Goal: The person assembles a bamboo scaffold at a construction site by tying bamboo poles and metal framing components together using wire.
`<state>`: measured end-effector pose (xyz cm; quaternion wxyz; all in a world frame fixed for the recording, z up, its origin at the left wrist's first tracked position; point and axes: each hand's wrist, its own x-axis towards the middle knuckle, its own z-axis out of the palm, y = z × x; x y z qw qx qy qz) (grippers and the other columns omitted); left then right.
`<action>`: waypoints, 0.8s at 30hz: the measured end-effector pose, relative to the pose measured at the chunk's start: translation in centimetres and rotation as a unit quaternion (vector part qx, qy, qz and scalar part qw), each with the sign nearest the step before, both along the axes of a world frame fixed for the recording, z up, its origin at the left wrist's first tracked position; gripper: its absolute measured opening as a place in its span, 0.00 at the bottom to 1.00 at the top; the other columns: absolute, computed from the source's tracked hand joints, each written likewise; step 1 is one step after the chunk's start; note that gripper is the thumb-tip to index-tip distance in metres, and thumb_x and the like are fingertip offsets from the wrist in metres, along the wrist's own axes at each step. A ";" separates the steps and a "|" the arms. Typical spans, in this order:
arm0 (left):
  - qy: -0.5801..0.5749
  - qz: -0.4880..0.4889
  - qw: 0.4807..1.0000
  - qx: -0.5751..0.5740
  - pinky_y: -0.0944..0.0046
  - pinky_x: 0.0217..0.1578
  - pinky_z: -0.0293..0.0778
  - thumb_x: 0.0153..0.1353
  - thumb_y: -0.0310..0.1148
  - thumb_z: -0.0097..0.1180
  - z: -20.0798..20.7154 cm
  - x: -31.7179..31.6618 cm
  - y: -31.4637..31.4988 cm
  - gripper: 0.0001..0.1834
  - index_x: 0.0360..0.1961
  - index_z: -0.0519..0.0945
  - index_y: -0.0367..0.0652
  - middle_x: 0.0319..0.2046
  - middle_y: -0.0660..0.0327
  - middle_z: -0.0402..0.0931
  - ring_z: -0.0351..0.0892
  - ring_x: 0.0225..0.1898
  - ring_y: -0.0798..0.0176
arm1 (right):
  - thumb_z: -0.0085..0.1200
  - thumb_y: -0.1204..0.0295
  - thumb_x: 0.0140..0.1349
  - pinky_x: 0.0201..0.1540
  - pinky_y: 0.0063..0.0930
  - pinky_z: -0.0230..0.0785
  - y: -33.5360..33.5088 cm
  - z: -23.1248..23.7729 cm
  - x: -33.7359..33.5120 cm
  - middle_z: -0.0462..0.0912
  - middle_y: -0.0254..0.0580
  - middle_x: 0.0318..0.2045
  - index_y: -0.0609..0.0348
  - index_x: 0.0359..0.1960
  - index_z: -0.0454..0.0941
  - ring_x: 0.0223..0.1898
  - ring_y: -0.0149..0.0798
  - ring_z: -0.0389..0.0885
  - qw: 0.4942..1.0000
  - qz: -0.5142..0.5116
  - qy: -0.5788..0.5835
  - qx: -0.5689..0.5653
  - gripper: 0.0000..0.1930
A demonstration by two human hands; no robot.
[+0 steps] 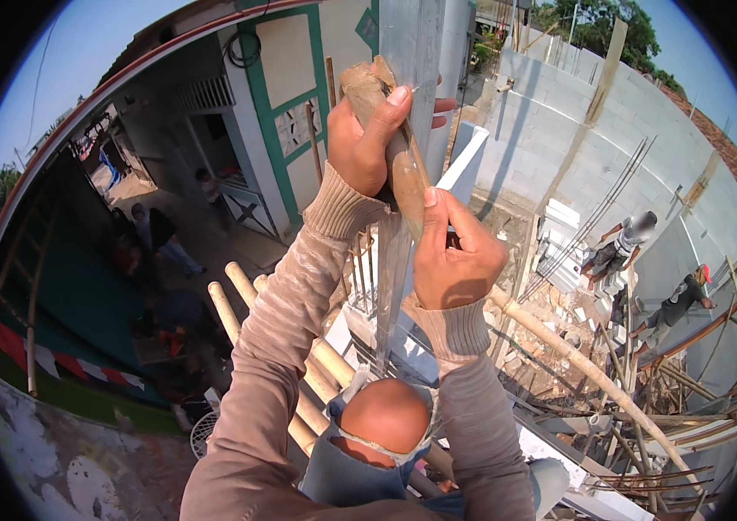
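At the far left of the frame, a red-and-white bunting [82,368] runs along a green strip, and a person [160,230] in dark clothing is in the shade above it. Toward the upper middle rises a wall with green-framed panels [286,95], and below it thick bamboo poles [331,359] slant behind my brown sleeve. My left hand [358,152], above the centre, is closed round the upper part of a long, dusty brown piece [405,169] (what it is made of, I cannot tell), my thumb pressed along it. The piece slants down in front of a grey metal post [409,43], near the middle of the frame. My right hand [460,252], just right of centre, pinches its lower end between thumb and curled fingers. Below sits my bare knee [383,417] through torn jeans. Farther right, a bamboo pole [594,372] slopes to the lower right, white blocks [562,230] lie stacked, and two people [625,239] stand near a grey block wall [542,113]
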<state>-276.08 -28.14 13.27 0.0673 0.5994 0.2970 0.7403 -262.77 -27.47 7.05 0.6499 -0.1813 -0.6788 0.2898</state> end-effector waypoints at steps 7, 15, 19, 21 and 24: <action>-0.028 -0.051 0.998 -0.024 0.55 0.39 0.82 0.72 0.53 0.33 -0.3 0.2 0.6 0.35 0.52 0.69 0.23 0.47 0.37 0.75 0.82 0.42 0.46 | 0.59 0.73 0.60 0.29 0.27 0.70 0.3 -0.4 0.0 0.82 0.49 0.28 0.67 0.36 0.81 0.25 0.39 0.81 0.999 0.016 0.007 -0.031 0.08; -0.018 0.031 0.999 -0.011 0.65 0.31 0.79 0.67 0.64 0.34 -0.5 -0.4 1.1 0.39 0.41 0.75 0.31 0.28 0.52 0.80 0.82 0.27 0.62 | 0.61 0.72 0.61 0.43 0.21 0.71 3.3 2.7 -0.1 0.83 0.49 0.36 0.69 0.39 0.81 0.37 0.30 0.80 0.971 0.236 0.009 -0.049 0.11; -0.019 0.054 0.998 -0.010 0.65 0.31 0.79 0.69 0.61 0.36 -1.0 -0.9 1.1 0.36 0.39 0.77 0.32 0.27 0.52 0.81 0.82 0.28 0.62 | 0.60 0.71 0.61 0.42 0.26 0.71 3.5 2.9 -0.3 0.85 0.50 0.35 0.67 0.33 0.79 0.36 0.30 0.81 0.977 0.208 -0.024 -0.044 0.09; 0.006 0.086 0.996 -0.020 0.60 0.34 0.82 0.70 0.60 0.30 -1.0 -1.0 1.1 0.39 0.42 0.76 0.28 0.29 0.48 0.81 0.83 0.29 0.57 | 0.60 0.70 0.61 0.40 0.26 0.71 3.5 2.8 -0.2 0.85 0.49 0.35 0.67 0.33 0.79 0.35 0.31 0.81 0.982 0.180 -0.039 -0.035 0.10; 0.038 0.115 0.993 -0.018 0.63 0.32 0.80 0.68 0.61 0.37 -1.4 -3.1 1.7 0.36 0.41 0.76 0.31 0.28 0.50 0.80 0.83 0.28 0.59 | 0.58 0.70 0.63 0.33 0.24 0.70 2.9 3.7 1.0 0.84 0.43 0.31 0.67 0.33 0.78 0.28 0.27 0.77 0.986 0.159 -0.046 -0.024 0.10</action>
